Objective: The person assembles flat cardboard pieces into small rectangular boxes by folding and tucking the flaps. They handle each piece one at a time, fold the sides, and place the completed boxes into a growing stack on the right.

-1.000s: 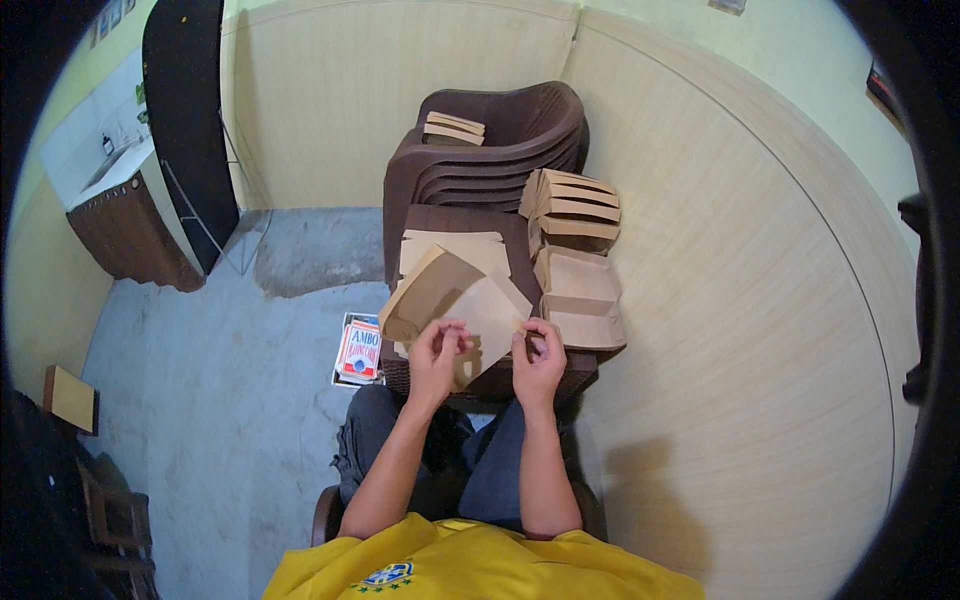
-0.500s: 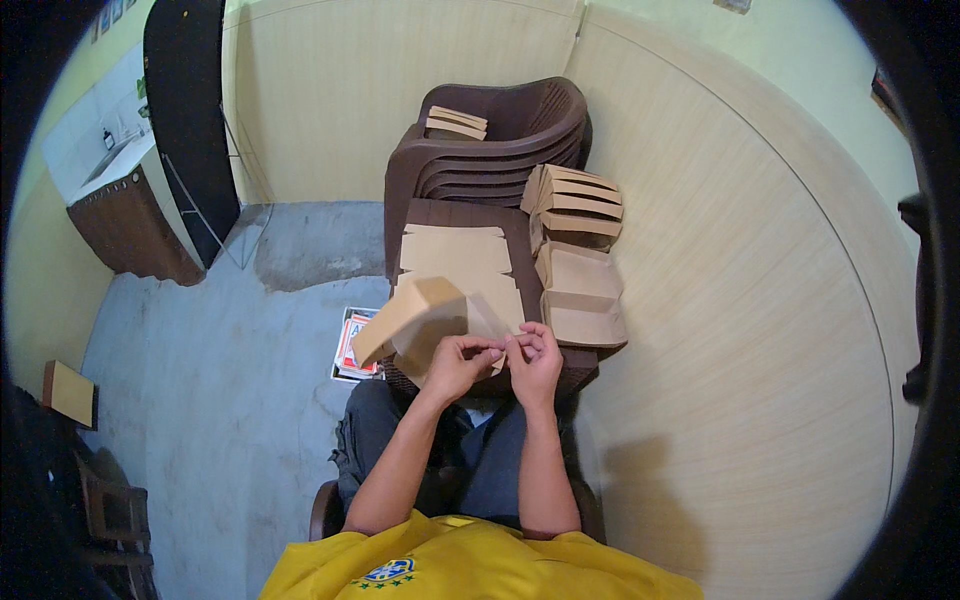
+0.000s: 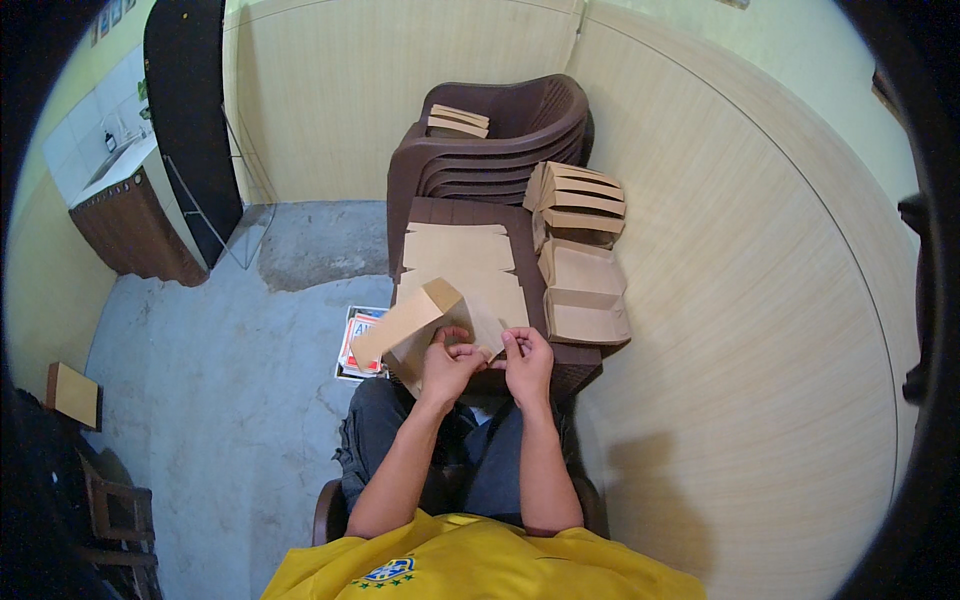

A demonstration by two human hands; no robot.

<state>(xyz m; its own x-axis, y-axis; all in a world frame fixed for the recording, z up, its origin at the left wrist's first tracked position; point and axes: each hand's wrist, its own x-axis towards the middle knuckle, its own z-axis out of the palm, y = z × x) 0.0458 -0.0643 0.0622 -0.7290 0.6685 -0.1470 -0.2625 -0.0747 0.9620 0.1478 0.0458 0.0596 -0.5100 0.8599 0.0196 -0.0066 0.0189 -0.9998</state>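
Note:
A partly folded brown cardboard box [image 3: 402, 326] is in front of me, its left wall standing up at a slant. My left hand [image 3: 450, 368] grips its near edge, with some fingers inside the fold and the thumb toward the right corner. Close beside it, my right hand [image 3: 527, 368] pinches the box's near right corner between thumb and fingers. Beyond the box lie flat cardboard blanks [image 3: 456, 247] with notched edges, on a brown woven-look plastic surface [image 3: 440, 210]. The fingertips partly cover the corner where both hands meet.
To the right stand folded cardboard boxes [image 3: 585, 292], with more nested boxes [image 3: 582, 195] behind them. Stacked brown plastic chairs [image 3: 490, 165] rise at the back, holding small cardboard pieces [image 3: 458, 122]. A container of printed papers [image 3: 362, 345] sits on the floor at left. A wood-panelled wall [image 3: 740, 300] borders the right.
My hands have drawn slightly apart from their touching pinch. The left fingers now reach further into the fold, and the right hand sits a little lower at the corner.

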